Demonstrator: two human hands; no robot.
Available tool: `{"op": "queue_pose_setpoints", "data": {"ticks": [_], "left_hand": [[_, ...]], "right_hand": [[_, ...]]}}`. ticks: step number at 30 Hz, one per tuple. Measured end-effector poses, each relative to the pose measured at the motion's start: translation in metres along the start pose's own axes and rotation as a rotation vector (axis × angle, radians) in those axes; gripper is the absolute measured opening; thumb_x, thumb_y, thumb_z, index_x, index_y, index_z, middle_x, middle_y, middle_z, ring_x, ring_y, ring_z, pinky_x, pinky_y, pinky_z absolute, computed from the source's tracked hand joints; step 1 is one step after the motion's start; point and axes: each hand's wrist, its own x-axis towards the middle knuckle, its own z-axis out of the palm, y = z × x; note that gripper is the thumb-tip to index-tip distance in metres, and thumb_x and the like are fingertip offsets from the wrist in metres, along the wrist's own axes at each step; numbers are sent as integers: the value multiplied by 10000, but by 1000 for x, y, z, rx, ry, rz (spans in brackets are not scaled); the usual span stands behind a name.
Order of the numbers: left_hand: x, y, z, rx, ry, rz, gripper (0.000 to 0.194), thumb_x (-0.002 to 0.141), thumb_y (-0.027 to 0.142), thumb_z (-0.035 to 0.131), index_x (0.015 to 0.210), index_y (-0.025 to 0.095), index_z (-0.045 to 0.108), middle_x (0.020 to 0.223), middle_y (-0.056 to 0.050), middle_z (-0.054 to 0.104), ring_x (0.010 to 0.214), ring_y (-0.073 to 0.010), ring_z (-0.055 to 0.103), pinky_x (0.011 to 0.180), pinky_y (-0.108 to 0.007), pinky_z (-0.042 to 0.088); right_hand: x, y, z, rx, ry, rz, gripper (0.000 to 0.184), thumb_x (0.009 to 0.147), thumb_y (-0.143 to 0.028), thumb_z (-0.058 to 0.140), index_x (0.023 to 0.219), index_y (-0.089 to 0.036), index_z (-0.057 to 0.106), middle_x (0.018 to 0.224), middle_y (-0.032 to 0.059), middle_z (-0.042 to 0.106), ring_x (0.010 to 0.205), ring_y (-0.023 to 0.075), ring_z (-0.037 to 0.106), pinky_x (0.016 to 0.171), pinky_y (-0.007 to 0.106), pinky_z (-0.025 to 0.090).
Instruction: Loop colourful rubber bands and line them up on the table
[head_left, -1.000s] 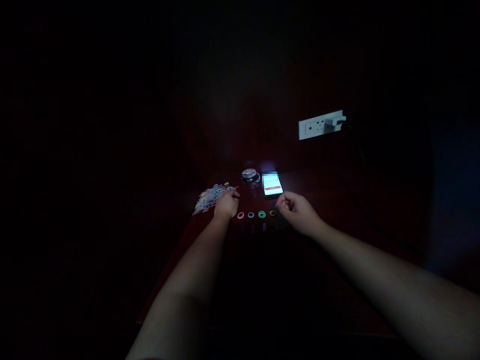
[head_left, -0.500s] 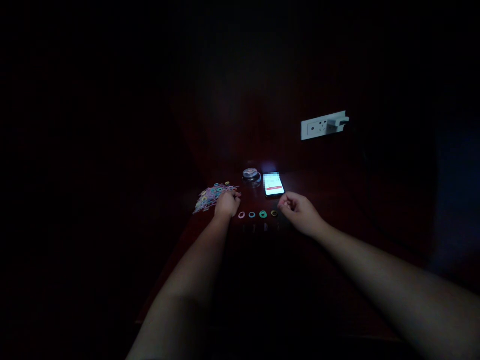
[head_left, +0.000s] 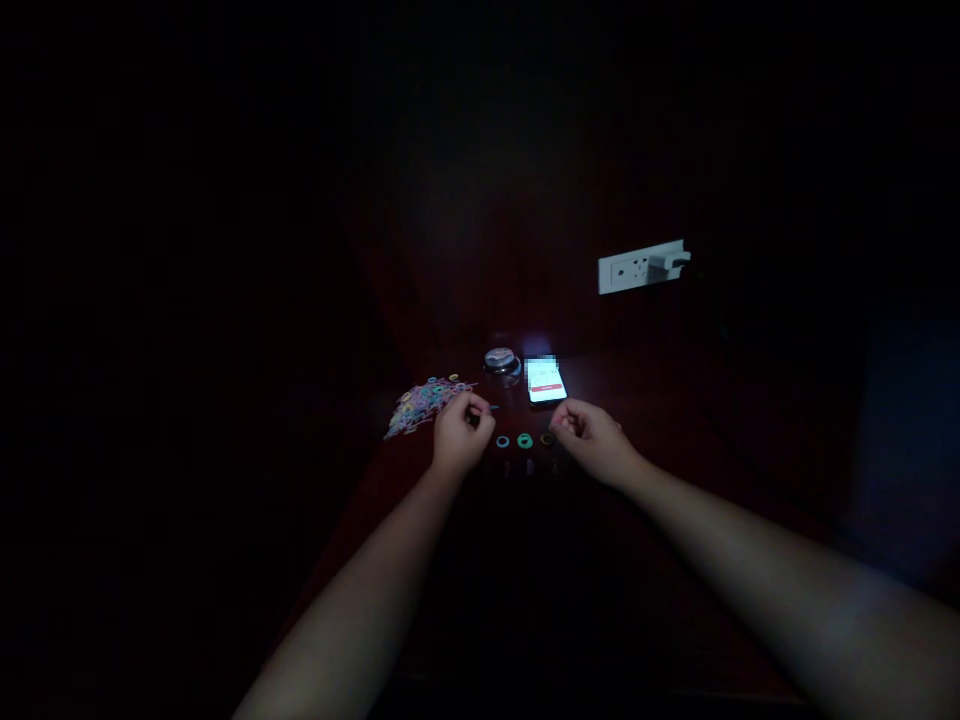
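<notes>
My left hand point(head_left: 463, 432) is closed in a pinch, lifted a little off the table, with a thin bluish hair tie point(head_left: 493, 407) poking out past its fingertips. Just behind it lies a heap of small pastel hair ties point(head_left: 420, 405). To its right a blue hair tie point(head_left: 502, 447), a green hair tie point(head_left: 525, 441) and a yellow hair tie point(head_left: 547, 439) lie in a row. Beside the yellow one, my right hand point(head_left: 592, 438) rests with its fingers curled together; whatever they may hold is hidden.
Behind the row stands a clear round jar point(head_left: 501, 366) with a lid. A lit phone point(head_left: 546, 382) lies right of it, close to my right hand. On the wall is a white socket point(head_left: 637, 268) with a plug in it. Most of the dark red table point(head_left: 480, 560) is in deep shadow.
My left hand has come away from the heap, toward me and rightward, with a small hair tie at its fingertips. It now covers the pink ring. My right hand has stayed about where it was.
</notes>
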Motion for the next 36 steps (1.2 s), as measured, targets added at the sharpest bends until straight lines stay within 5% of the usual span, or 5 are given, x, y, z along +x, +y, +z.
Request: {"op": "queue_pose_setpoints", "data": {"ticks": [3, 6, 12, 36], "left_hand": [[-24, 37, -8, -93, -216, 189, 51, 773, 142, 582, 761, 191, 574, 771, -12, 633, 708, -137, 579, 670, -250, 457], [-33, 56, -14, -134, -249, 185, 64, 775, 127, 591, 785, 190, 591, 777, -12, 643, 701, -128, 582, 653, -241, 451], [-22, 48, -17, -123, -309, 104, 49, 769, 133, 630, 769, 182, 635, 730, -4, 664, 623, -105, 577, 590, -216, 441], [-23, 54, -16, -210, -398, 182, 42, 797, 153, 649, 807, 192, 659, 775, 2, 679, 688, -124, 610, 633, -242, 479]], "right_hand": [[-3, -3, 2, 11, -59, -12, 158, 771, -335, 583, 748, -191, 523, 606, -49, 465, 531, 98, 408, 486, 231, 300], [-6, -7, 4, -13, -119, -30, 128, 786, -308, 574, 752, -195, 526, 607, -49, 474, 534, 98, 412, 489, 230, 304], [-9, -10, 3, -41, -121, -35, 111, 815, -280, 545, 761, -184, 530, 586, -59, 452, 516, 93, 387, 480, 230, 276], [-17, -15, -3, -44, -264, -5, 145, 835, -316, 596, 786, -184, 563, 606, -43, 487, 542, 102, 409, 496, 232, 313]]}}
